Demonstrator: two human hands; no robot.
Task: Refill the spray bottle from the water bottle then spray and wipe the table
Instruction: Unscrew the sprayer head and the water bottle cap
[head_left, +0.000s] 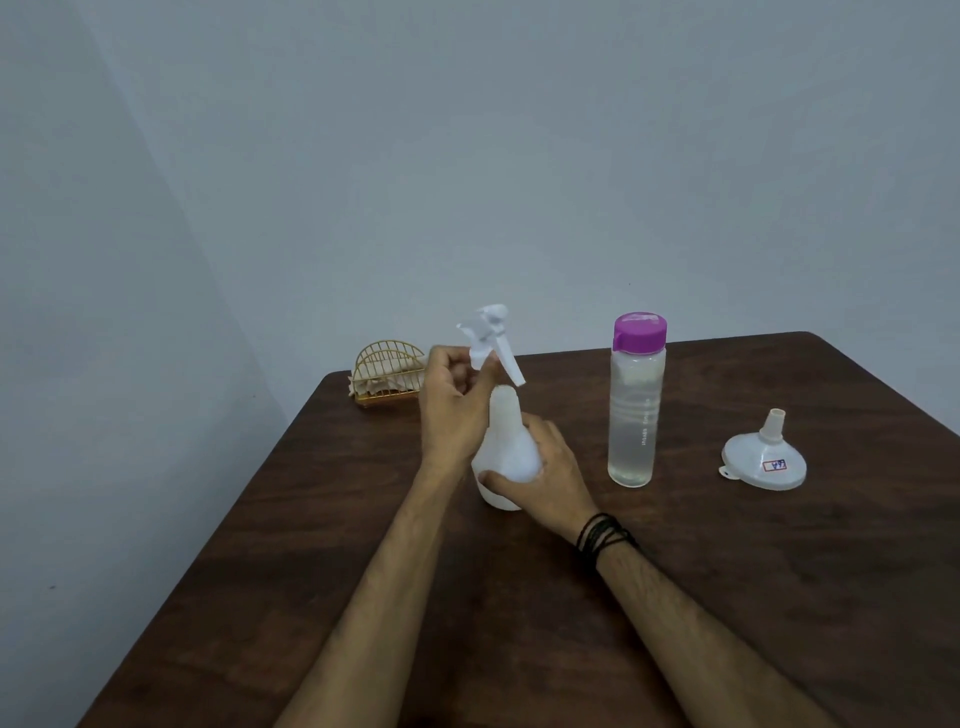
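Tabletop: dark brown wood-grain tabletop (727, 597), its far left corner rounded, its far edge running close to the wall.
Room: plain pale grey-blue walls (467, 156) meeting in a corner at the left, dim even light.
Spray bottle place: the spray bottle (506, 452) stands on the tabletop toward the far left part, between the two hands.
Spray bottle axis: long axis upright, its narrow neck pointing up and open at the top.
Spray bottle look: white translucent plastic, wide rounded body tapering to a slim neck.
Spray head: the white spray head (491, 338) is off the bottle, lifted above and just left of the neck; its dip tube slants down to the right, toward the neck.
Left grip: the left hand (452, 405) pinches the spray head at its collar, fingers curled.
Right grip: the right hand (545, 473) wraps round the bottle's body; dark cord bracelets (605, 538) sit on the wrist.
Water bottle: the clear water bottle (635, 410) with a purple cap stands upright to the right of the spray bottle, apart from it, holding clear liquid.
Funnel: a white funnel (766, 457) sits mouth-down near the right edge, spout up, with a small sticker.
Holder: a gold wire holder (387, 376) with pale napkins stands at the far left corner.
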